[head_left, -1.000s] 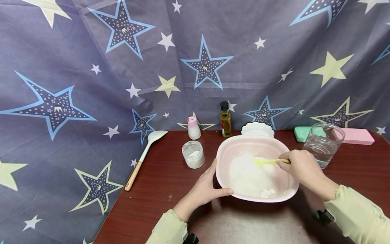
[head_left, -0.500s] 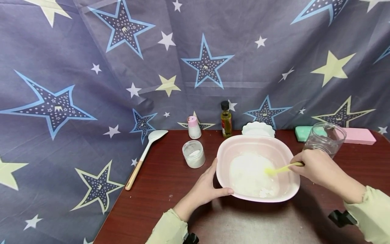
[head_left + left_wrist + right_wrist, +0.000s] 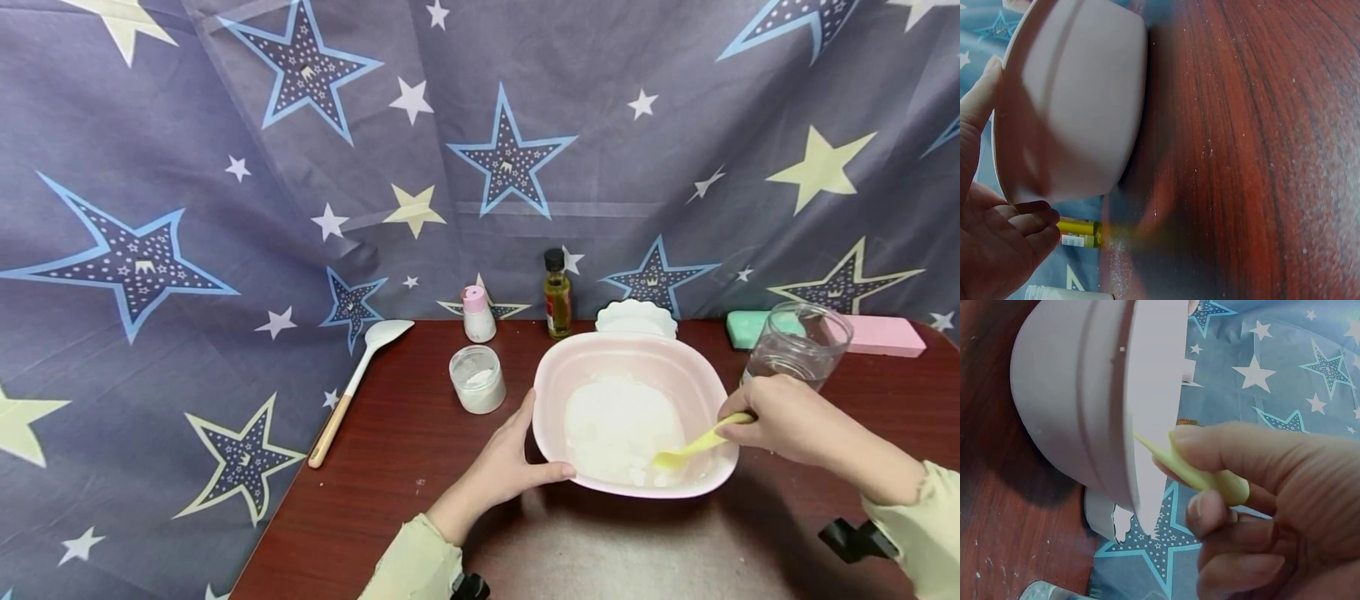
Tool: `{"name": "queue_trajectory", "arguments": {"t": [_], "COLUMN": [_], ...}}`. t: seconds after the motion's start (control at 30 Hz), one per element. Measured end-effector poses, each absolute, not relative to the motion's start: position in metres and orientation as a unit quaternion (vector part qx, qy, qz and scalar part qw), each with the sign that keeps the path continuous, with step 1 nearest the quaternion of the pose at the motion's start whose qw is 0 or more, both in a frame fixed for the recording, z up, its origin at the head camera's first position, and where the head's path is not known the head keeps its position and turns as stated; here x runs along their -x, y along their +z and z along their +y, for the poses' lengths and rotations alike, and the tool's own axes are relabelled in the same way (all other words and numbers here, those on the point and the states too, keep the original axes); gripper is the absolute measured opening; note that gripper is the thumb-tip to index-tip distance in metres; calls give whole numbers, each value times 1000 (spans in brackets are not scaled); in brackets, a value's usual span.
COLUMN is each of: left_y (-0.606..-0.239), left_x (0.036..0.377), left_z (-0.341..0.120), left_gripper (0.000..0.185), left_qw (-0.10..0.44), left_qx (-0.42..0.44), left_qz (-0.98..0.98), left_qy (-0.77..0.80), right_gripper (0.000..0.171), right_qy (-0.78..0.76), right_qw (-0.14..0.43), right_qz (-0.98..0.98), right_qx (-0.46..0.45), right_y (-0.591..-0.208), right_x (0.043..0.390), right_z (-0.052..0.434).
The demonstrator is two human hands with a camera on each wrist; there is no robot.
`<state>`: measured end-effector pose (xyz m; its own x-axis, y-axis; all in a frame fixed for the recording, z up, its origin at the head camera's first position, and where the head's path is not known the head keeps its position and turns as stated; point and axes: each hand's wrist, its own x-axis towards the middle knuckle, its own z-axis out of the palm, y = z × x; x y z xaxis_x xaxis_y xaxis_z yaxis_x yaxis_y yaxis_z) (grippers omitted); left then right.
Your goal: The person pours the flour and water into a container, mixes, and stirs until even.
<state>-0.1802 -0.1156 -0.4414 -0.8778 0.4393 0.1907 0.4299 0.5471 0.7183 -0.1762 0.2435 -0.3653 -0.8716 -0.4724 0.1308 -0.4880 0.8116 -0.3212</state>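
Observation:
A pale pink bowl (image 3: 637, 348) stands on the table with white powder (image 3: 618, 425) spread over its bottom. My left hand (image 3: 504, 467) holds the bowl's left side, the thumb on the front rim and the fingers along the side. In the left wrist view that hand (image 3: 997, 237) steadies the bowl wall (image 3: 1094, 94). Between thumb and fingers, my right hand (image 3: 795, 421) pinches a yellow spoon (image 3: 705, 442). Its head is in the powder near the bowl's front right. The right wrist view has the spoon's handle (image 3: 1194, 475) in my grip, its head hidden behind the bowl wall.
A glass of water (image 3: 802, 346) stands just behind my right hand. Left of the bowl are an open jar of white powder (image 3: 478, 382), a pink-capped shaker (image 3: 478, 315) and a white ladle (image 3: 352, 387). Behind it are an oil bottle (image 3: 557, 296) and a scalloped white dish (image 3: 636, 317).
My right hand has moved right and toward me with the spoon, whose head has gone from the powder's back to its front right. The left hand and bowl stay put.

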Motion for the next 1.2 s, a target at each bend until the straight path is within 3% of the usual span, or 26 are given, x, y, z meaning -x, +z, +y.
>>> {"name": "queue_trajectory", "arguments": {"t": [0.5, 0.93, 1.2], "left_y": [-440, -440, -439], "left_x": [178, 178, 179], "left_z": [-116, -117, -117], "left_gripper": [113, 113, 112], "left_qw": [8, 11, 9], "left_qx": [-242, -242, -241], "left_qz": [877, 875, 878], "left_qy": [414, 419, 414], "right_gripper": [4, 6, 10], "right_qy": [222, 247, 257], "right_qw": [-6, 69, 83], "right_qz": [-933, -912, -915], "right_qx": [-284, -319, -298], "right_y": [-377, -388, -394], "right_x": [177, 178, 180], "right_z": [227, 207, 194]}}
